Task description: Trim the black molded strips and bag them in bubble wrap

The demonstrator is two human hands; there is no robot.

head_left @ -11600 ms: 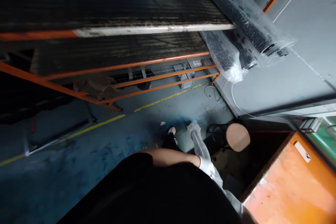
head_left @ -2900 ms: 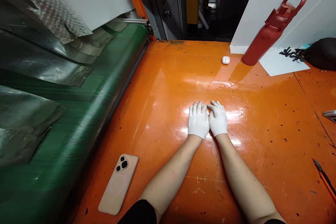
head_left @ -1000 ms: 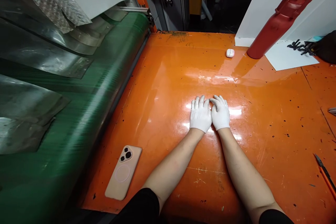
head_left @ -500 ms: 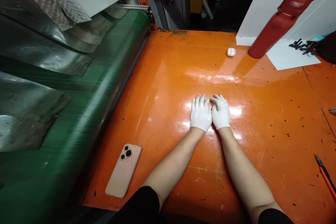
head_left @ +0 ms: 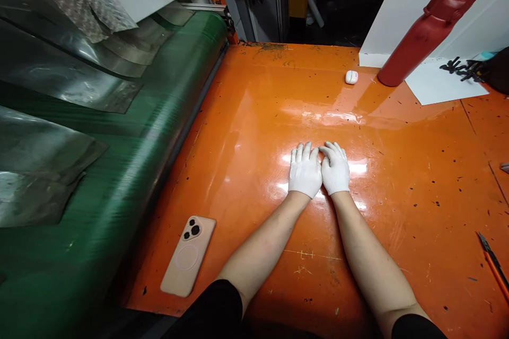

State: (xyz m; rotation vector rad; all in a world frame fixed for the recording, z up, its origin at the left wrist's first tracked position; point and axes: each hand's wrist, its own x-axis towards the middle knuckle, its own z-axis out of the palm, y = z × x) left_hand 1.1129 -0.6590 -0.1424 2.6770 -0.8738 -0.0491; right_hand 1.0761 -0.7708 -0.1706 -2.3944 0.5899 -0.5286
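My left hand (head_left: 305,172), in a white glove, lies palm down on the orange tabletop (head_left: 246,169), its fingers stretched out and pointing away from me. Right beside it rests my right hand (head_left: 335,169), gloved the same way, also on the tabletop with fingers extended. The two hands touch or nearly touch at the thumbs. Neither one holds anything. To the left and closer to me lies a beige phone (head_left: 187,257), camera side up.
A green conveyor belt (head_left: 159,122) runs along the left, with clear plastic strips (head_left: 79,85) hanging over it. Toward the back right stand a small white earbud case (head_left: 351,77) and a red bottle (head_left: 413,42) by white paper (head_left: 433,90). A utility knife (head_left: 493,262) lies at the right.
Both hands stay in place on the table. Only the camera view has shifted very slightly.
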